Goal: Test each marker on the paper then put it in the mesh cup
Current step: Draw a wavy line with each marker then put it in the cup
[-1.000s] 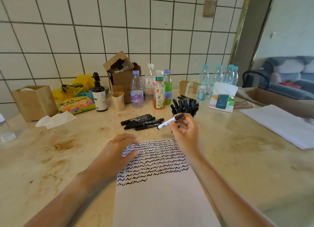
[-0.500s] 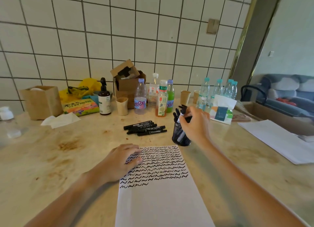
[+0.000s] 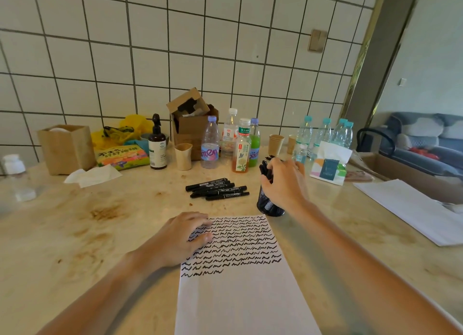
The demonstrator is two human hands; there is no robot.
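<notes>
A white paper (image 3: 240, 299) lies in front of me, its upper half filled with rows of black squiggles. My left hand (image 3: 180, 239) rests flat on the paper's upper left corner. Just beyond the paper's far right corner stands the black mesh cup (image 3: 269, 206), packed with black markers (image 3: 265, 170). My right hand (image 3: 285, 181) is on top of the cup, fingers curled around the marker ends; the marker it brought is down among them. Several more black markers (image 3: 218, 189) lie loose on the table left of the cup.
Drink bottles (image 3: 241, 146), paper cups (image 3: 183, 156), a brown spray bottle (image 3: 157, 144) and a cardboard box (image 3: 193, 124) line the tiled wall behind. A tissue pack (image 3: 329, 164) sits right of the cup. More white sheets (image 3: 411, 206) lie at far right.
My right hand carried a marker from above the paper to the mesh cup and lowered it in among the others. My left hand stayed on the paper.
</notes>
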